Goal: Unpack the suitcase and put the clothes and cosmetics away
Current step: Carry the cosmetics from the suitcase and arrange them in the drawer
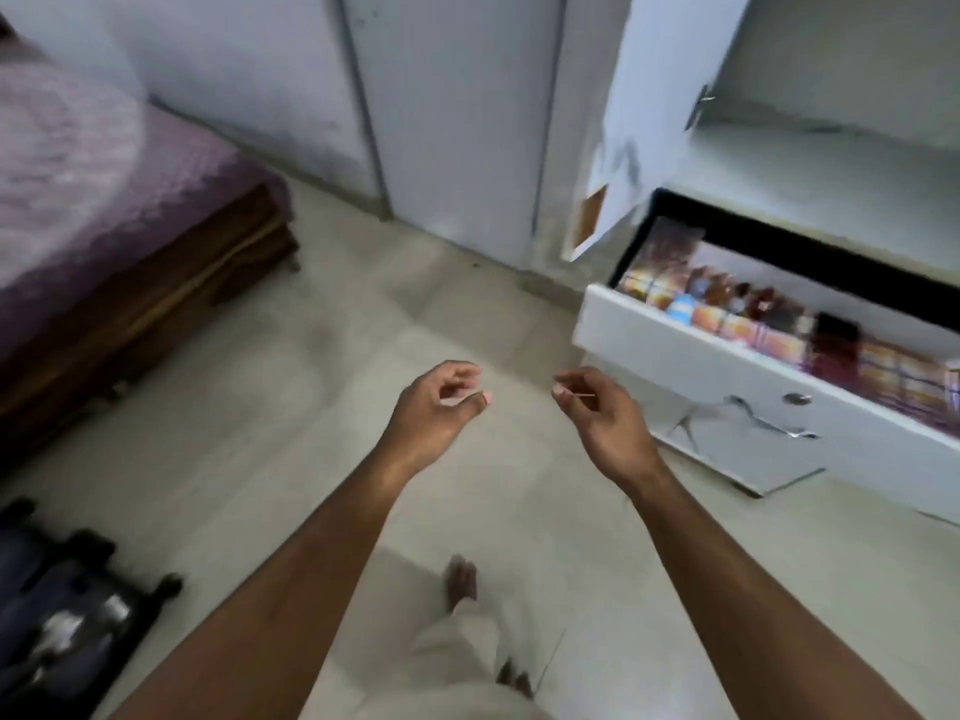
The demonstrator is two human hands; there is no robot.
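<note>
Pale tiled floor (322, 387), purple-covered bed (104, 189)

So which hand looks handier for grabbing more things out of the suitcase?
Probably the left hand: the open suitcase lies low on the person's left, and that hand holds nothing. The right hand is toward the open drawer and seems to pinch something thin.

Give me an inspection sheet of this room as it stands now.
Surface: pale tiled floor, bare between the hands.
Job's things: suitcase at lower left, contents blurred; open drawer packed with small bottles and boxes.
Clutter: nothing seen.
Hands: left hand loosely curled, holding nothing; right hand, possibly pinching something thin, unclear.
Cables: nothing seen.
Surroundings: bed with purple cover, open cupboard door, empty shelf.
</note>
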